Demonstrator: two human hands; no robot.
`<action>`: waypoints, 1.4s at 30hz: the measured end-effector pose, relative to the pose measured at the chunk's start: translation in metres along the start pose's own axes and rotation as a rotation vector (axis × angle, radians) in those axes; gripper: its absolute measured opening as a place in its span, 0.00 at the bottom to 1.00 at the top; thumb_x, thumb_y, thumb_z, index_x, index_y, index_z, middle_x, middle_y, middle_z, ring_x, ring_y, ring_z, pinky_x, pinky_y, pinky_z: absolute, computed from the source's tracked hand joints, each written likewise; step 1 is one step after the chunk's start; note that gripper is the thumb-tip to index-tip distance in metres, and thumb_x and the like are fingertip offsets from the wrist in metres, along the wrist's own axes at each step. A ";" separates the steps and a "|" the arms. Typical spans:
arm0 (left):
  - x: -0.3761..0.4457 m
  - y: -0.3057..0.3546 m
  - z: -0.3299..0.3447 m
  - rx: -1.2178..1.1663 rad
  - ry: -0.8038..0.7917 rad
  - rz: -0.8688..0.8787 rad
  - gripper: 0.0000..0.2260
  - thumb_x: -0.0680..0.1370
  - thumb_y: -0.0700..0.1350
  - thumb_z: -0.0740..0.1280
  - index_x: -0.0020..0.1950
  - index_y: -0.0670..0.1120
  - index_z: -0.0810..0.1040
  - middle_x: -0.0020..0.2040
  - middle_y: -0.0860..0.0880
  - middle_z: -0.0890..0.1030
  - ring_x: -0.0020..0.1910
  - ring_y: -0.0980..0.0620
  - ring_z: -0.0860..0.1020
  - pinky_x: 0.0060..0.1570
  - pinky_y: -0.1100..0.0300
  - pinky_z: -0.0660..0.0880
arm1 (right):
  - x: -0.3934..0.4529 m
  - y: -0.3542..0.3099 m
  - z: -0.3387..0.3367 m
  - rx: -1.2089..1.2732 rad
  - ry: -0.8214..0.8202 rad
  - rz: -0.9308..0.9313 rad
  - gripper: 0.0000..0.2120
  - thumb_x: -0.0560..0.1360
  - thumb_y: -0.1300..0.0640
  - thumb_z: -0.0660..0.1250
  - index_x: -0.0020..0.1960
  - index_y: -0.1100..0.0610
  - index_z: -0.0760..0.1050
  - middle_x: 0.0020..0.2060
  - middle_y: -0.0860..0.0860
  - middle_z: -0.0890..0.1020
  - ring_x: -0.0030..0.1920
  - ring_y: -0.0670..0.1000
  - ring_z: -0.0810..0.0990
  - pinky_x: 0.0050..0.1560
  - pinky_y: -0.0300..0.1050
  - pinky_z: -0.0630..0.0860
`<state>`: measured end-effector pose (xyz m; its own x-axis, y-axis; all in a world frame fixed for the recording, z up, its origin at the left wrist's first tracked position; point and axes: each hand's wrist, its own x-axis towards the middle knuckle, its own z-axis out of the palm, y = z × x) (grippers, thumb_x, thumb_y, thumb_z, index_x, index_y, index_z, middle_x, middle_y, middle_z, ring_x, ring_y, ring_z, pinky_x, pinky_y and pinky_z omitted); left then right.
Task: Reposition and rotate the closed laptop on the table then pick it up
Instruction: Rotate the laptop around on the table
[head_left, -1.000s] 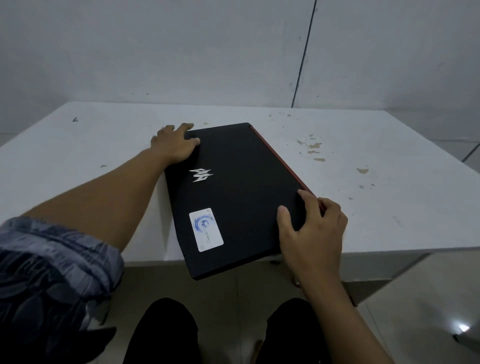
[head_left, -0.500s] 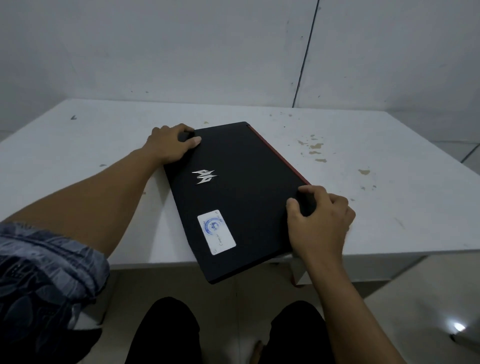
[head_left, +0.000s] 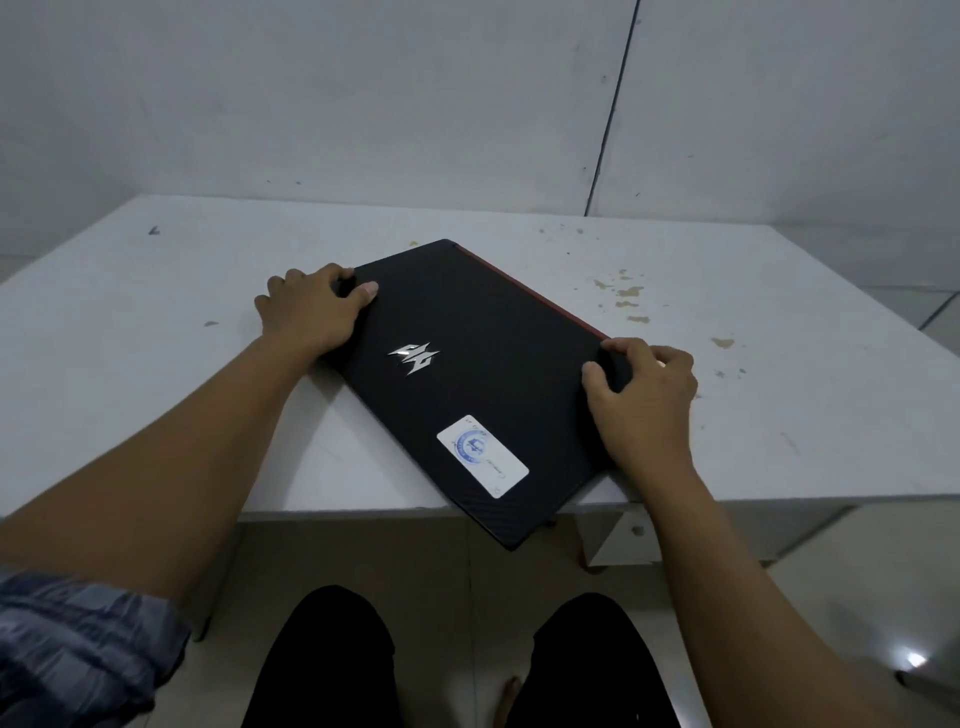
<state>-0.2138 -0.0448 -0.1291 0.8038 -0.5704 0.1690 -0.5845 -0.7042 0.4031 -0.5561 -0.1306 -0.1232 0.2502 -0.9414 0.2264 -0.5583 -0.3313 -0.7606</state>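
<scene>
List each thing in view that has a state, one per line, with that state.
laptop: closed, lid up, lying flat and skewed, near corner hanging past the table edge
left hand: gripping the laptop's far-left corner, thumb on the lid
right hand: gripping the laptop's right corner, thumb on the lid
sticker: stuck flat on the lid
table: upright, stained, bearing the laptop

Closed black laptop (head_left: 483, 384), set diagonally.
Red far-right edge; white sticker near; near corner overhangs the table (head_left: 156, 364).
</scene>
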 end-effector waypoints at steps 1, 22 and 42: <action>0.001 0.000 -0.001 -0.003 -0.009 0.001 0.31 0.76 0.73 0.57 0.73 0.58 0.74 0.68 0.39 0.74 0.69 0.35 0.67 0.65 0.43 0.63 | -0.010 -0.004 0.002 0.009 -0.017 0.020 0.19 0.76 0.45 0.68 0.66 0.46 0.75 0.74 0.57 0.62 0.77 0.58 0.55 0.73 0.57 0.61; -0.005 0.000 -0.007 -0.050 -0.069 0.013 0.29 0.78 0.71 0.58 0.72 0.57 0.73 0.68 0.40 0.74 0.70 0.37 0.68 0.66 0.42 0.62 | -0.073 -0.021 0.023 -0.076 -0.134 0.056 0.30 0.79 0.37 0.59 0.79 0.42 0.62 0.82 0.49 0.42 0.79 0.61 0.34 0.76 0.62 0.44; -0.052 -0.004 -0.012 0.037 0.071 -0.155 0.28 0.76 0.70 0.59 0.67 0.53 0.74 0.64 0.38 0.74 0.66 0.35 0.70 0.63 0.42 0.63 | -0.013 0.012 -0.008 0.055 -0.173 -0.024 0.28 0.76 0.42 0.69 0.74 0.41 0.68 0.79 0.48 0.53 0.74 0.52 0.66 0.62 0.42 0.65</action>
<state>-0.2515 -0.0069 -0.1288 0.8897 -0.4233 0.1710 -0.4555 -0.7974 0.3958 -0.5720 -0.1228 -0.1302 0.3981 -0.9065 0.1405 -0.5079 -0.3454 -0.7892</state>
